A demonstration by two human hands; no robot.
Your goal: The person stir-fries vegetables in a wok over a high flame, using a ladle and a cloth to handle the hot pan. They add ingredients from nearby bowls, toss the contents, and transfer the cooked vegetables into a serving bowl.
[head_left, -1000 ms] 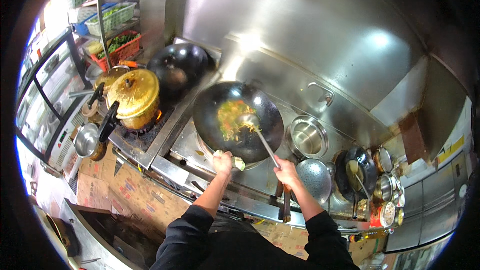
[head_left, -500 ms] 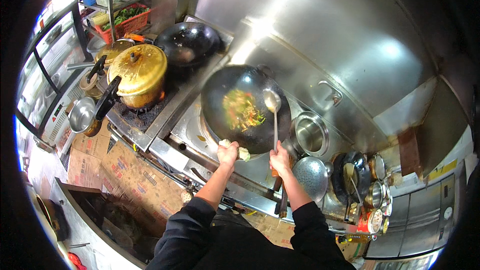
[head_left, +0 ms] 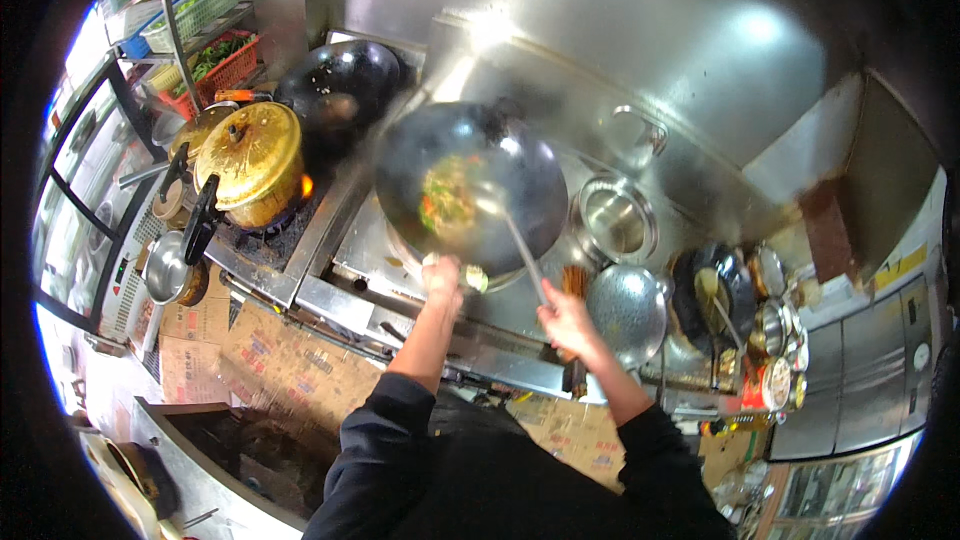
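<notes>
A black wok stands on the range, its surface hazy and blurred. Inside, stir-fried food with green, red and brown pieces lies left of the middle. My left hand is closed on the wok's near rim, with a pale folded cloth sticking out beside the fingers. In my right hand is the long handle of a metal ladle, slanting up and left into the wok. Its bowl, smeared by motion, touches or nearly touches the food's right side.
Left of the wok, a gold pressure cooker sits over a visible flame, with another black wok behind it. To the right are a steel pot, a perforated strainer and several pans. Vegetable baskets fill a rack at far left.
The ladle has swung left from the wok's right side to the food, its handle now slanting. The food has shifted and the view has turned slightly. My left hand keeps its hold.
</notes>
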